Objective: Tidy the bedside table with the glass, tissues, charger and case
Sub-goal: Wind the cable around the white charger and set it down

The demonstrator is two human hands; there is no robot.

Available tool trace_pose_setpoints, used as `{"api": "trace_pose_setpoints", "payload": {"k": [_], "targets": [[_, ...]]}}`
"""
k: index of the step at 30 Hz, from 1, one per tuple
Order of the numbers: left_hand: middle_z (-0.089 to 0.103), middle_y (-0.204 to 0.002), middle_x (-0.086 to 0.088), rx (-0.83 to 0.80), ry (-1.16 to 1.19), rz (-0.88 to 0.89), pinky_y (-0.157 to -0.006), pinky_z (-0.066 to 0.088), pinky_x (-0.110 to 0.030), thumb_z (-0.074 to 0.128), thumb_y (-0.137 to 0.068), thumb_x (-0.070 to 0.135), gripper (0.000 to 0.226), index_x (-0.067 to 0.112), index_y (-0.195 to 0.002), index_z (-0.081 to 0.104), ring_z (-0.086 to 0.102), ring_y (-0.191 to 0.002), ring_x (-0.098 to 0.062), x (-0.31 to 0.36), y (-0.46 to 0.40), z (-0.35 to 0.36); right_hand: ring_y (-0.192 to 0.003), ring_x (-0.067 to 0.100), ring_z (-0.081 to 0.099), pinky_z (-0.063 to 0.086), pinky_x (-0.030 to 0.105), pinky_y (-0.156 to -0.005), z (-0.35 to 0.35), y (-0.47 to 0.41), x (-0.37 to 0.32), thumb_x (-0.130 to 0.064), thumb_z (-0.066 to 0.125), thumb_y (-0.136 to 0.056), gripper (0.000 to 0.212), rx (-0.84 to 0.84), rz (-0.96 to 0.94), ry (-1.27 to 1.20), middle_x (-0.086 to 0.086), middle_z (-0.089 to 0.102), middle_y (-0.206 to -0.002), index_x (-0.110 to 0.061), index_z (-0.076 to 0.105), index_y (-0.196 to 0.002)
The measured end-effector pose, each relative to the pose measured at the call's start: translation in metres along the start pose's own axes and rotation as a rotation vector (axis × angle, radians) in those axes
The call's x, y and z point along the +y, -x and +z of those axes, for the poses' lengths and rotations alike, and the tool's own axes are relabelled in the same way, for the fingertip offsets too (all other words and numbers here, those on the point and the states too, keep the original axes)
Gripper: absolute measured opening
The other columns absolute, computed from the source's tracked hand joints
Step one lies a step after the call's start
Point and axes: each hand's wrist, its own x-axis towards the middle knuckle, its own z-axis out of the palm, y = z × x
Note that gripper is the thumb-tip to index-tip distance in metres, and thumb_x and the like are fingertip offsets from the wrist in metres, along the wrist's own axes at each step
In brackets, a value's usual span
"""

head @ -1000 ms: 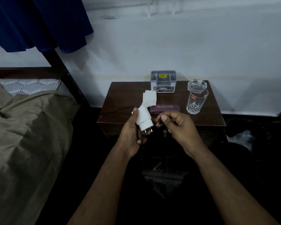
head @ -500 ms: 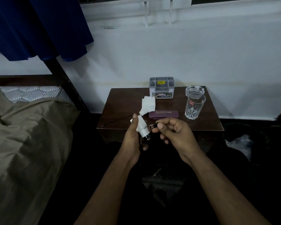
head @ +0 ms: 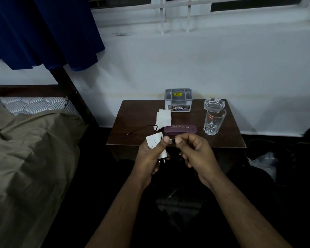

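1. Head view: the left hand is clenched around the white charger, held in front of the table's near edge with the plug pins pointing down.
2. The right hand pinches the plug end of the black cable between thumb and forefinger, just beside the charger body. The cable trails back across the bedside table.
3. On the table: white tissues at centre, the purple case just in front of them, the glass upright at the right.
4. A grey organiser box stands at the back edge. A bed lies at the left.
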Motion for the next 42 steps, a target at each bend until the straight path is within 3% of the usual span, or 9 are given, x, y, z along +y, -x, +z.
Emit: {"api": "trace_pose_setpoints", "payload": {"k": [6,10,16,22,29,31,36,38,42], "targets": [[0.075,-0.082,-0.011,-0.028,0.001,0.120,-0.049,0.052,-0.029,0.080,-0.086,0.041,0.033,0.014,-0.103,0.075,0.067,-0.060,-0.019,-0.002,0.003,0.009,-0.048,0.005,0.049,0.036,0.020,-0.037,0.001,-0.002,0.002,-0.027,0.069,-0.097,0.012,0.045,-0.014,-0.001,0.003,0.060,-0.064,-0.020,0.075,-0.090],[0.078,-0.094,-0.009,-0.018,0.018,0.211,-0.068,0.058,-0.027,0.078,-0.090,0.022,0.024,0.009,-0.110,0.071,0.073,-0.079,-0.018,0.001,0.003,0.007,-0.052,0.008,0.056,0.040,0.022,-0.038,0.005,0.000,-0.001,-0.023,0.065,-0.100,0.014,0.014,-0.010,-0.060,0.000,0.068,-0.074,-0.017,0.072,-0.090],[0.075,-0.091,-0.009,-0.077,0.111,0.217,-0.065,0.057,-0.028,0.073,-0.094,0.019,0.028,0.003,-0.116,0.066,0.070,-0.077,-0.018,0.001,0.004,0.009,-0.061,0.012,0.065,0.047,0.024,-0.043,0.006,0.003,-0.007,-0.020,0.058,-0.104,0.020,0.041,0.049,-0.155,0.005,0.071,-0.076,-0.003,0.066,-0.106],[0.076,-0.095,-0.004,-0.064,0.066,0.214,-0.062,0.055,-0.026,0.072,-0.095,0.027,0.025,0.016,-0.117,0.068,0.071,-0.081,-0.015,-0.005,0.001,0.007,-0.062,0.013,0.067,0.049,0.024,-0.043,0.005,0.001,-0.007,-0.020,0.059,-0.104,0.019,0.046,0.030,-0.107,0.006,0.073,-0.078,-0.002,0.066,-0.107],[0.067,-0.090,-0.020,-0.045,0.096,0.163,-0.063,0.043,-0.076,0.078,-0.088,0.040,0.041,0.012,-0.116,0.067,0.058,-0.078,-0.039,-0.007,-0.006,-0.001,-0.055,0.011,0.060,0.043,0.025,-0.040,0.013,0.006,0.001,-0.019,0.061,-0.103,0.011,0.003,-0.043,-0.024,0.005,0.072,-0.078,-0.015,0.069,-0.096],[0.067,-0.090,-0.020,-0.052,0.115,0.156,-0.063,0.040,-0.080,0.078,-0.089,0.038,0.041,0.010,-0.116,0.066,0.057,-0.078,-0.039,-0.006,-0.006,0.000,-0.055,0.011,0.062,0.042,0.024,-0.040,0.013,0.006,0.000,-0.019,0.062,-0.102,0.010,0.022,-0.035,-0.050,0.005,0.072,-0.077,-0.013,0.069,-0.096],[0.067,-0.085,-0.013,-0.153,0.129,0.180,-0.066,0.047,-0.048,0.072,-0.095,0.032,0.031,0.008,-0.114,0.066,0.062,-0.069,-0.027,-0.004,-0.002,0.002,-0.055,0.014,0.064,0.043,0.024,-0.040,0.012,0.005,-0.003,-0.018,0.060,-0.103,0.011,0.043,-0.026,-0.089,0.006,0.073,-0.075,-0.010,0.067,-0.100],[0.067,-0.082,-0.009,-0.176,0.116,0.179,-0.055,0.045,-0.030,0.070,-0.097,0.032,0.028,0.010,-0.113,0.066,0.062,-0.065,-0.020,-0.001,0.001,0.002,-0.056,0.015,0.064,0.044,0.024,-0.040,0.013,0.005,-0.004,-0.019,0.060,-0.103,0.011,0.037,-0.020,-0.091,0.006,0.073,-0.075,-0.010,0.067,-0.101],[0.067,-0.082,-0.005,-0.216,0.096,0.175,-0.042,0.037,-0.022,0.066,-0.097,0.037,0.031,0.013,-0.117,0.066,0.064,-0.064,-0.012,0.001,0.003,0.000,-0.056,0.014,0.062,0.044,0.024,-0.040,0.014,0.006,-0.005,-0.019,0.057,-0.105,0.012,0.051,-0.003,-0.138,0.006,0.073,-0.074,-0.008,0.064,-0.105]]}}
